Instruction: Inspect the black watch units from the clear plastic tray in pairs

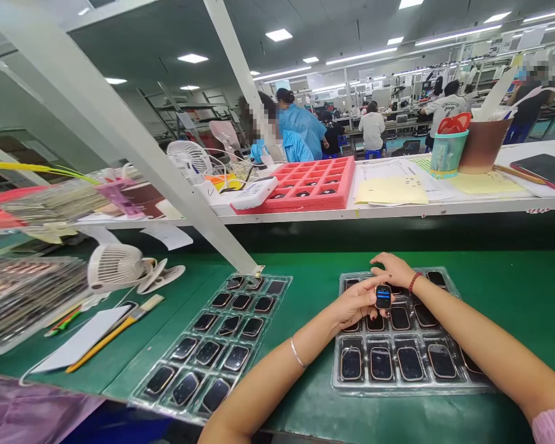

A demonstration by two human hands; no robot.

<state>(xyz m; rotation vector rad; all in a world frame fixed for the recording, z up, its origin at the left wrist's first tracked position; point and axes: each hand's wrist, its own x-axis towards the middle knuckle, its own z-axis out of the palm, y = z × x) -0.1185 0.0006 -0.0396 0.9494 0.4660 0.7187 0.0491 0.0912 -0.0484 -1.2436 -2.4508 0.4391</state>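
Observation:
My left hand point(358, 302) holds a small square smartwatch point(383, 296) with a lit blue screen, above the right-hand clear plastic tray point(402, 390). Just beyond it, my right hand point(393, 270) reaches over the tray's far part; its fingers are bent and partly hidden behind the watch and left hand, so its grip is unclear. Rows of dark watch faces sit in that tray, such as one watch face point(411, 363) in the near row. To the left, a second clear tray point(284, 285) lies at a slant with more dark watch faces in its pockets.
A white fan point(115, 267), a brush point(115, 336) and stacked trays point(28, 302) are at the left. A slanted white post point(166, 179) meets the table beside the left tray. The shelf holds a red compartment box point(346, 185), cups point(449, 153) and a phone point(548, 169). People work beyond.

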